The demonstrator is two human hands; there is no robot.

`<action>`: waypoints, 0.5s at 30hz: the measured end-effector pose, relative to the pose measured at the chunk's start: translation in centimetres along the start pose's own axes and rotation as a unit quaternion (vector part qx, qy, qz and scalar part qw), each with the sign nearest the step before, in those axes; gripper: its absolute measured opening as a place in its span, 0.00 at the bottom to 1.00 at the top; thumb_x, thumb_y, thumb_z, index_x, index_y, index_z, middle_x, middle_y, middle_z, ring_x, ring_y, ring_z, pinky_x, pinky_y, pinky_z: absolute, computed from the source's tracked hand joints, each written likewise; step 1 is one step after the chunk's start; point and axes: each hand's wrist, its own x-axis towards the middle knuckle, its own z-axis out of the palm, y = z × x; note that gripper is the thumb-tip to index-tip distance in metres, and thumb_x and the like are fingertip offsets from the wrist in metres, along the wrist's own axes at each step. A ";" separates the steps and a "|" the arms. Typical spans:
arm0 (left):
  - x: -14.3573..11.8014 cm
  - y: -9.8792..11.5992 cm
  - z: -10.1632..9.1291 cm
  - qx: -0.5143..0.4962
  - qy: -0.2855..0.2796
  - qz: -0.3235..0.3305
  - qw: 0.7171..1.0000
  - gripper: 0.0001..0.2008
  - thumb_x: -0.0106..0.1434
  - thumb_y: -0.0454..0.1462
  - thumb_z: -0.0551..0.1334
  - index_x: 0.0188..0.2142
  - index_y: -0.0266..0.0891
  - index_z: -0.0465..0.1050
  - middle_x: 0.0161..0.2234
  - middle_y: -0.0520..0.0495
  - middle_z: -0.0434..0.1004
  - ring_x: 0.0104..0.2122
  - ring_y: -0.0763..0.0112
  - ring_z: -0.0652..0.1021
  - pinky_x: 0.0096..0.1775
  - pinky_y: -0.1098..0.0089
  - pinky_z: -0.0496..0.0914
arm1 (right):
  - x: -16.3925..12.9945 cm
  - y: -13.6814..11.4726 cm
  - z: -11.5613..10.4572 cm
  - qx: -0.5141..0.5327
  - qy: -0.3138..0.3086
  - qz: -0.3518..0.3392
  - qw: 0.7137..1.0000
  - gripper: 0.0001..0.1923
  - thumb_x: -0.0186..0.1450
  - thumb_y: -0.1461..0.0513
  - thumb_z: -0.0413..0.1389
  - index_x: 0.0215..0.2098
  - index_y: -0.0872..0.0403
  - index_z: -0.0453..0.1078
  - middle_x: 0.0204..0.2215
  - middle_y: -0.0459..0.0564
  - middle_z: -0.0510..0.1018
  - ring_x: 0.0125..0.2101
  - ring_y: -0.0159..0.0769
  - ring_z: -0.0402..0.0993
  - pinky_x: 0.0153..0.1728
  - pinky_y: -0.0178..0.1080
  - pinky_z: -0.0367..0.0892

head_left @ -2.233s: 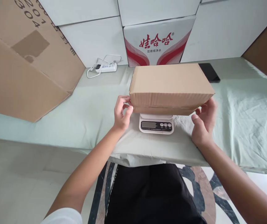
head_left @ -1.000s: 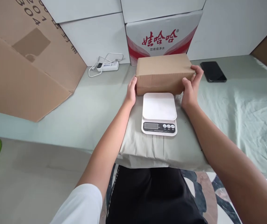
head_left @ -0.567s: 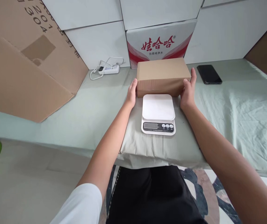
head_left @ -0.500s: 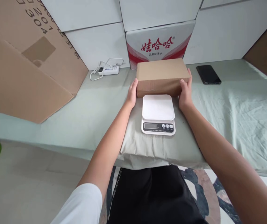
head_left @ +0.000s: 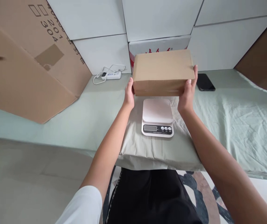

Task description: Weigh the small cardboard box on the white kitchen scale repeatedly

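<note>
Hidden bits first: the red-and-white printed carton [head_left: 159, 47] behind your cardboard box [head_left: 163, 72] is mostly blocked, only a strip of its top and a sliver of red print show, lettering unreadable. The black phone [head_left: 205, 82] is partly cut by your right hand [head_left: 187, 93]. The scale [head_left: 157, 117] display is too small to read. The underside of the box isn't visible, so you can't tell from this view whether it clears the cloth [head_left: 229, 118] or rests on it; it sits higher in frame than the scale platform and doesn't touch it. The far fingers of both hands are hidden behind the box ends. The big brown carton [head_left: 28, 62] is cut off by the frame at the left, and its printed digits are only partly legible.

Grip: your left hand [head_left: 129, 95] is pressed flat against the left end of the box, thumb up along the edge. Your right hand is clamped on the right end, thumb on the front face, fingers wrapped round the corner. So the box is squeezed between both palms, long side across, roughly level.

Box position relative to the grip: directly between your hands, spanning the whole gap. The scale is just below and nearer you than the grip, centred between your wrists. The power strip [head_left: 111, 74] is out past your left hand, well apart.
</note>
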 end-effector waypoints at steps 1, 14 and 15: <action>-0.8 1.0 0.4 0.007 0.000 0.002 1.000 0.37 0.65 0.74 0.64 0.48 0.47 0.85 0.55 0.42 0.90 0.76 0.42 0.76 0.75 0.45 0.73 | -0.2 -1.1 -0.4 -0.006 0.003 -0.011 1.000 0.40 0.78 0.33 0.47 0.82 0.35 0.54 0.86 0.47 0.57 0.86 0.46 0.52 0.88 0.64 0.50; -12.9 1.8 2.4 0.070 0.088 0.017 0.994 0.41 0.69 0.74 0.57 0.56 0.46 0.87 0.61 0.38 0.90 0.76 0.46 0.76 0.75 0.53 0.72 | -8.0 -5.3 -2.8 0.003 0.076 0.008 0.997 0.31 0.75 0.35 0.49 0.68 0.36 0.66 0.60 0.50 0.69 0.56 0.48 0.71 0.59 0.55 0.72; -13.0 1.7 2.5 0.072 0.092 0.019 0.993 0.42 0.69 0.74 0.56 0.56 0.46 0.87 0.60 0.38 0.90 0.76 0.47 0.76 0.75 0.53 0.71 | -8.0 -5.3 -2.8 -0.001 0.076 0.005 0.997 0.30 0.76 0.35 0.49 0.68 0.36 0.66 0.59 0.50 0.69 0.55 0.47 0.71 0.59 0.55 0.71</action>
